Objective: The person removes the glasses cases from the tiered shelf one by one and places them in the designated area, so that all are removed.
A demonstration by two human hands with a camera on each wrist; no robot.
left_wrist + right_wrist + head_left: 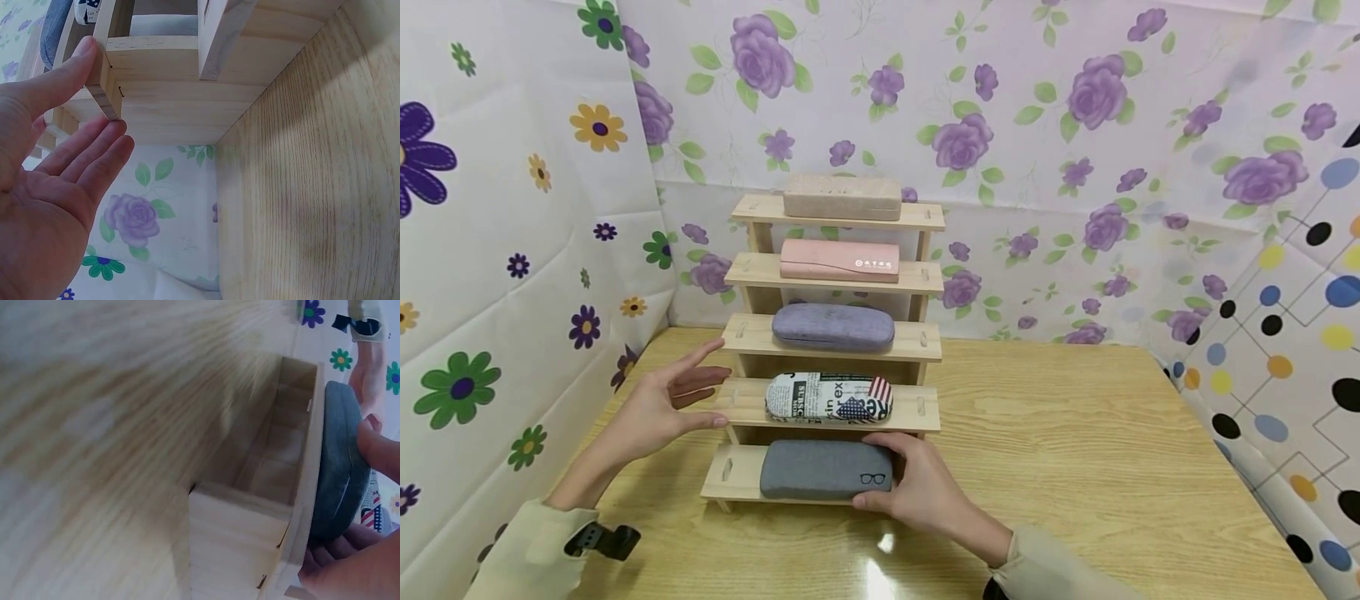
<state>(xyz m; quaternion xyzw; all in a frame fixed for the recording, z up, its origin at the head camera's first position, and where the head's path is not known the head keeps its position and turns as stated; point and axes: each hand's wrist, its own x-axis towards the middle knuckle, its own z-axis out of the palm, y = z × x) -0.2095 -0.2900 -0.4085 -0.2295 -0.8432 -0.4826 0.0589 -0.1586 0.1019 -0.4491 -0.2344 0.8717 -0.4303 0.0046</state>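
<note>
A stepped wooden rack [925,408] stands on the table with one glasses case on each step. My right hand [901,477] grips the right end of the grey case [820,471] with the small glasses logo, which lies on the lowest step. In the right wrist view the fingers [378,440] curl over that grey case [337,462] at the rack's edge [250,531]. My left hand [700,392] is open with straight fingers at the left end of the second step. Its thumb [81,59] touches the shelf end [103,87].
Above are a newspaper-print case [829,397], a purple-grey case [833,326], a pink case [839,260] and a beige case [842,197]. Flowered walls [512,250] close in the left and back, a dotted wall [1300,350] the right. The wooden table [1075,450] stretches to the right.
</note>
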